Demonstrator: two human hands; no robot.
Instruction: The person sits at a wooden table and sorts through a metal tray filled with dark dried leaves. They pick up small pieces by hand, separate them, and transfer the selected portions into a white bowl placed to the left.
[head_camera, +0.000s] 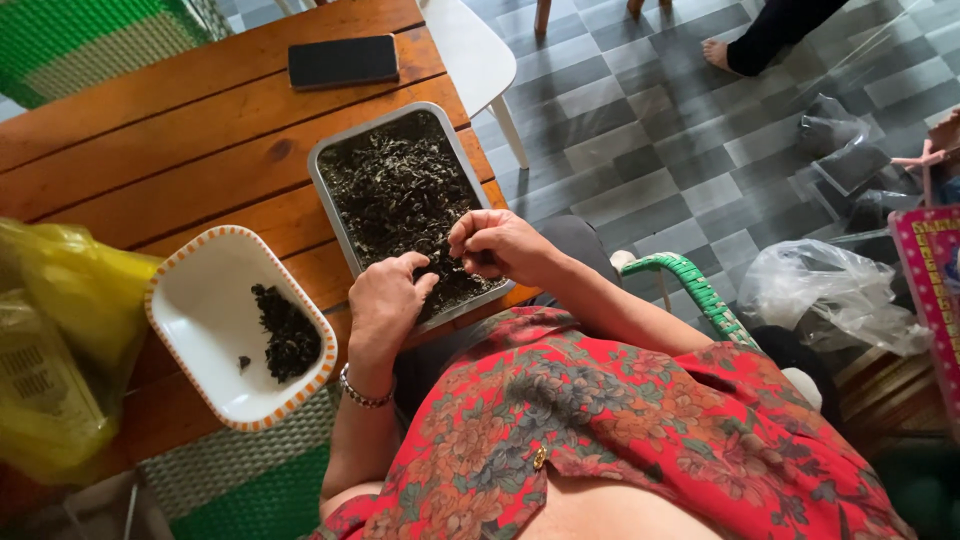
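At the near edge of the surface (200, 130), I reckon the grey tray (330, 190) of dried leaves (395, 190) overhangs and could tip, since my left hand (385, 300) rests loosely open on it while my right hand (495, 245) pinches a leaf.

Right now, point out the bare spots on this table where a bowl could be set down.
Bare wood lies between the phone, the metal tray and the white dish. The near edge is crowded: left hand and right hand over the tray, yellow bag beside the dish.
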